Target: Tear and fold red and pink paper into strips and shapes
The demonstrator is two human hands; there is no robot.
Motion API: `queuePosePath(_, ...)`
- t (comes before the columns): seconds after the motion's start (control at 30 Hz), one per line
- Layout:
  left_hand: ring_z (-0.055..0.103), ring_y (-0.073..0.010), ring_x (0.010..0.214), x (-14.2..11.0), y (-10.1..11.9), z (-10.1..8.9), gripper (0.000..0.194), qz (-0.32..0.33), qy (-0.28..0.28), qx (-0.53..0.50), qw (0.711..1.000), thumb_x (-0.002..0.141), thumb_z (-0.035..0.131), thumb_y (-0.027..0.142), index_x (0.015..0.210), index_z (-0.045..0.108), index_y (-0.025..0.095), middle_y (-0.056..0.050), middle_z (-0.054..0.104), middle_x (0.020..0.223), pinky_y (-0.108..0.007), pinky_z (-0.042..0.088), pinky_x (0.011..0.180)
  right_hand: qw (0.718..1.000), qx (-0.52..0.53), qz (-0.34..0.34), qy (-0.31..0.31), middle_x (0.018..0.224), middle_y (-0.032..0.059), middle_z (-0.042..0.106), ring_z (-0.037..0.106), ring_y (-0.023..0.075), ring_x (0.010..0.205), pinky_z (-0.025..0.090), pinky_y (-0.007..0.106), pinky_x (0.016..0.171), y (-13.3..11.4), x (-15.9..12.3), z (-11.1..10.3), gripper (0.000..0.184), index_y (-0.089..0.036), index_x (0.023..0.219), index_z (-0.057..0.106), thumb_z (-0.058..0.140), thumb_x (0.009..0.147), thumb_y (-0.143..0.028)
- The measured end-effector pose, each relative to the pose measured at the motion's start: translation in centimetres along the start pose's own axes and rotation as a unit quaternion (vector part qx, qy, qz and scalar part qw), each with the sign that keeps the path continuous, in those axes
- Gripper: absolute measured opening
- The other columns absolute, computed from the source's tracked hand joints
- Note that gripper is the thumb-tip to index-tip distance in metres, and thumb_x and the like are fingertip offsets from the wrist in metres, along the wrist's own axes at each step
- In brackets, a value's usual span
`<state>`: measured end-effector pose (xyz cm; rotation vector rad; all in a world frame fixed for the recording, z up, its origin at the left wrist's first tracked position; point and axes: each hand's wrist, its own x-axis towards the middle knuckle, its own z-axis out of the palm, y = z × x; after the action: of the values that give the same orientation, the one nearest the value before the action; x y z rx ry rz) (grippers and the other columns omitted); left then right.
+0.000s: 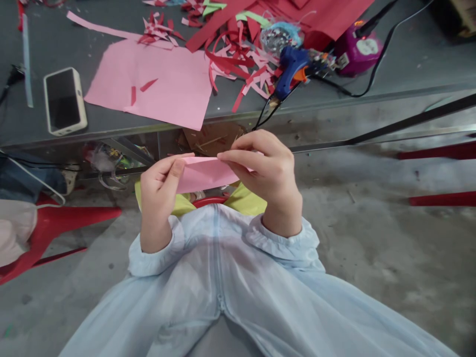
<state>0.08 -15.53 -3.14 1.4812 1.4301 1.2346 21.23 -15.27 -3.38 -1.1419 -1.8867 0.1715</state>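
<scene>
A piece of pink paper (206,174) is stretched between my two hands above my lap. Its upper edge looks folded or creased. My left hand (161,191) pinches the paper's left end, thumb on top. With thumb and fingertips, my right hand (269,171) grips the upper edge near the right end, and it covers part of the paper. Just beyond, on the table, lies a larger pink sheet (163,84) with two small red scraps on it.
On the grey table (22,119) are a phone (65,101), red and pink paper scraps (238,62), red sheets (327,15), a blue glue gun (292,69) with a black cord, and a purple box (359,47). Red stools (70,223) stand either side; a person sits at left.
</scene>
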Motion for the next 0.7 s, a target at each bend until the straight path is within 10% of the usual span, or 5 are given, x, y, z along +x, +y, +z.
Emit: queuePosePath(0.7, 0.074, -0.0184, 0.088, 1.1, -0.9, -2.9, 0.018, 0.023, 0.035, 0.019, 0.999, 0.093, 0.069, 0.038, 0.093, 0.083, 0.026, 0.001, 0.08, 0.09, -0.031, 0.057, 0.077, 0.985, 0.065, 0.112, -0.115, 0.076, -0.0001, 0.073, 0.061, 0.0145, 0.068, 0.047, 0.029, 0.062, 2.7, -0.7, -3.1, 0.007, -0.023, 0.08, 0.071, 0.067, 0.085, -0.023)
